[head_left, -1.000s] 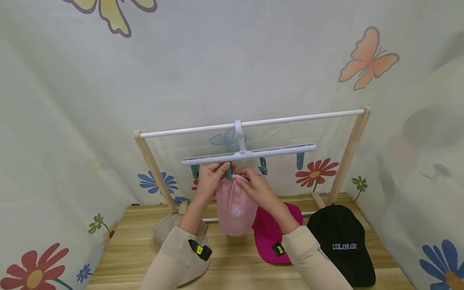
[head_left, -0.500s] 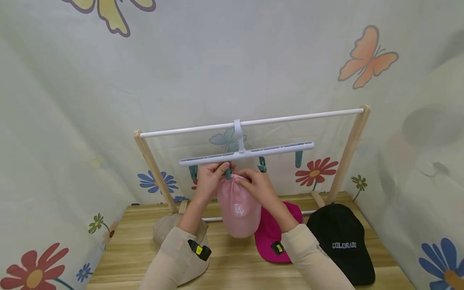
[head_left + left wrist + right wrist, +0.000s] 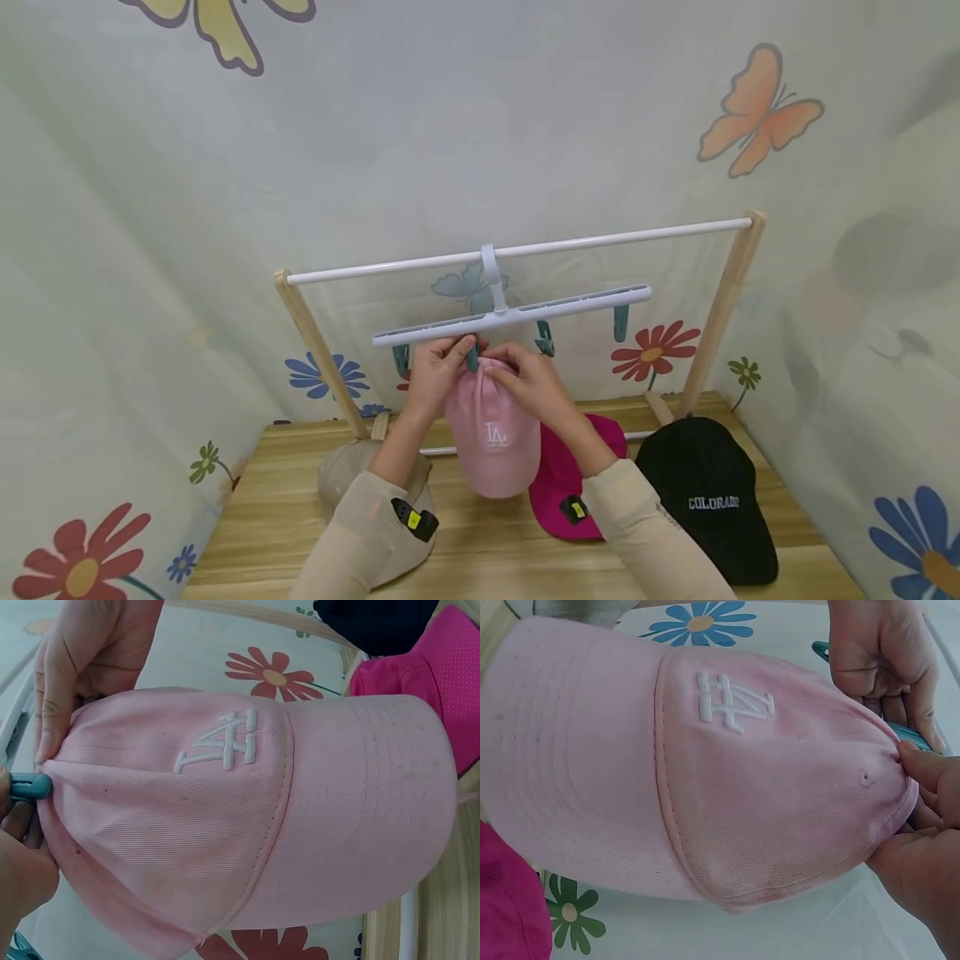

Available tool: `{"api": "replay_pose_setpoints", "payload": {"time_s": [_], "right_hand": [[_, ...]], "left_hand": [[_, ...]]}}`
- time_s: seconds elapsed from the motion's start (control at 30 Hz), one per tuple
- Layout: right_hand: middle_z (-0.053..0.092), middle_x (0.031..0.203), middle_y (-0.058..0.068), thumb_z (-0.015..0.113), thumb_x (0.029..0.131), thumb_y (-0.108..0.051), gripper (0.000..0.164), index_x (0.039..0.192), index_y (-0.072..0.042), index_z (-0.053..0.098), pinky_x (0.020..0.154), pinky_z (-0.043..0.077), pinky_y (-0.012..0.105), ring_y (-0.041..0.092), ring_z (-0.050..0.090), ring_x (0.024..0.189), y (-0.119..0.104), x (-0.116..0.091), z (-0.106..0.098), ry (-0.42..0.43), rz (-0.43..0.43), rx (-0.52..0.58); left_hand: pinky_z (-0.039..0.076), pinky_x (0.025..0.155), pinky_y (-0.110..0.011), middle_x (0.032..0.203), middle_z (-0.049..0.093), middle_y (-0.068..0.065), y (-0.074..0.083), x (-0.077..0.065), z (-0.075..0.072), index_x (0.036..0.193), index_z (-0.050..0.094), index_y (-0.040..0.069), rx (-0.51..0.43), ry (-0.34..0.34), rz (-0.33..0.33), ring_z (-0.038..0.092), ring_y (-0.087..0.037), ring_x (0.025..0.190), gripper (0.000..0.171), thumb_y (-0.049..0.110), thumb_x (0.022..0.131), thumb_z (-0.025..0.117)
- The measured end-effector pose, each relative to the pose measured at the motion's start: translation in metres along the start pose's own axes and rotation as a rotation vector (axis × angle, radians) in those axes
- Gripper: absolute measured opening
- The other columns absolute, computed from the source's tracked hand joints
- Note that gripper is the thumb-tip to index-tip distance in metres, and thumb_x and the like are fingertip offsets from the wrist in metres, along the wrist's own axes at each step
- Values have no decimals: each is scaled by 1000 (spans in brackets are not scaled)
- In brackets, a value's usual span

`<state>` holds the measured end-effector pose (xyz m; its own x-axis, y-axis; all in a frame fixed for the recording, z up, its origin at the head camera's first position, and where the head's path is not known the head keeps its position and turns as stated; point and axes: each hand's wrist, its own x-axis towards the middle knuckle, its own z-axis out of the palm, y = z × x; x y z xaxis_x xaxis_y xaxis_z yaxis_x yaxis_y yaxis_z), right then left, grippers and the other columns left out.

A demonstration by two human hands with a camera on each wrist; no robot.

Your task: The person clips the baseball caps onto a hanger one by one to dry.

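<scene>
A pink cap (image 3: 495, 462) with a white LA logo hangs brim down below a pale hanger (image 3: 570, 312). My left hand (image 3: 433, 377) pinches a teal clip (image 3: 30, 786) between thumb and finger. The clip's tip meets the gathered top of the cap in the left wrist view. Close beside it, my right hand (image 3: 538, 387) pinches the cap's crown, with the thumb on the cloth (image 3: 855, 795) near the clip. Fabric folds and fingers hide how far the clip reaches over the cap.
The hanger hooks over a white bar (image 3: 615, 242) on a wooden-sided rack (image 3: 723, 308). More teal clips (image 3: 621, 323) hang from it. On the wooden table (image 3: 255, 492) lie a beige cap (image 3: 345, 475), a magenta cap (image 3: 551, 508) and a black cap (image 3: 697, 492).
The pink cap's lower part has swung slightly right and turned, so its logo faces more forward. The hanger's right end has tipped up a little. Both hands keep their holds.
</scene>
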<state>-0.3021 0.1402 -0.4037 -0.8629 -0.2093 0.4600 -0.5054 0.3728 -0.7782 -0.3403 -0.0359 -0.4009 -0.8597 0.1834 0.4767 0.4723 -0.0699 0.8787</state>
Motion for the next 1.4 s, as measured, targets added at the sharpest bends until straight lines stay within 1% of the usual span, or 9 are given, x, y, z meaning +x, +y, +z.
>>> {"api": "replay_pose_setpoints", "payload": {"time_s": [0.17, 0.3, 0.47, 0.6, 0.7, 0.9, 1.07, 1.23, 1.4], "right_hand": [[73, 117, 14, 68, 98, -11, 23, 118, 1, 68, 95, 55, 36, 25, 69, 111, 3, 1, 2, 14, -16, 36], [72, 118, 15, 67, 98, -9, 23, 118, 2, 67, 96, 55, 36, 27, 69, 112, 5, 2, 5, 15, -27, 47], [72, 119, 13, 67, 99, -12, 24, 120, -1, 67, 96, 55, 33, 24, 69, 111, 7, 1, 10, -15, -27, 31], [72, 118, 13, 67, 99, -12, 24, 120, -1, 67, 95, 55, 34, 25, 70, 110, 8, 1, 11, -3, -35, 18], [72, 119, 12, 68, 99, -13, 25, 121, -2, 68, 96, 55, 36, 25, 70, 110, 8, 2, 12, 1, -35, 13], [72, 121, 10, 68, 99, -17, 28, 124, -4, 68, 97, 54, 35, 24, 69, 113, 10, 3, 14, 16, -29, -1], [71, 122, 11, 69, 98, -16, 29, 125, -4, 68, 96, 55, 36, 24, 68, 113, 13, 2, 14, 56, -32, -14], [71, 121, 13, 69, 97, -12, 28, 124, -1, 68, 94, 56, 36, 26, 69, 111, 18, 0, 12, 71, -49, -28], [70, 122, 14, 69, 97, -9, 29, 125, -1, 67, 94, 55, 35, 26, 69, 111, 19, -3, 9, 62, -50, -14]], "left_hand": [[57, 84, -22, 103, 72, -30, 15, -3, 2, 111, 70, -15, 24, -4, -13, 71, -32, 99, 24, 5, 101, 62], [56, 87, -23, 102, 74, -26, 26, -7, 3, 111, 71, -14, 37, -2, -4, 71, -31, 101, 23, 4, 100, 62], [55, 87, -21, 104, 73, -26, 5, -6, -4, 114, 70, -12, 44, 21, -34, 70, -29, 102, 23, 5, 101, 62], [55, 87, -21, 106, 73, -26, -9, -3, -8, 118, 68, -13, 37, 14, -37, 70, -23, 102, 29, 10, 101, 63], [55, 89, -22, 107, 73, -25, -11, -2, -10, 120, 68, -12, 31, 9, -31, 70, -20, 102, 33, 15, 101, 64], [55, 90, -23, 108, 73, -24, -10, -2, -11, 118, 71, -4, 10, 8, -44, 70, -22, 105, 30, 20, 101, 66], [55, 91, -24, 110, 73, -25, -9, -2, -10, 121, 69, -6, -21, -1, -41, 70, -22, 108, 31, 17, 101, 65], [56, 90, -25, 112, 69, -31, -10, -2, -11, 125, 63, -13, -53, -7, -13, 70, -20, 103, 35, 12, 102, 63], [55, 90, -24, 112, 72, -25, -14, -2, -11, 123, 67, -7, 2, -4, 11, 69, -24, 107, 32, 16, 101, 65]]}}
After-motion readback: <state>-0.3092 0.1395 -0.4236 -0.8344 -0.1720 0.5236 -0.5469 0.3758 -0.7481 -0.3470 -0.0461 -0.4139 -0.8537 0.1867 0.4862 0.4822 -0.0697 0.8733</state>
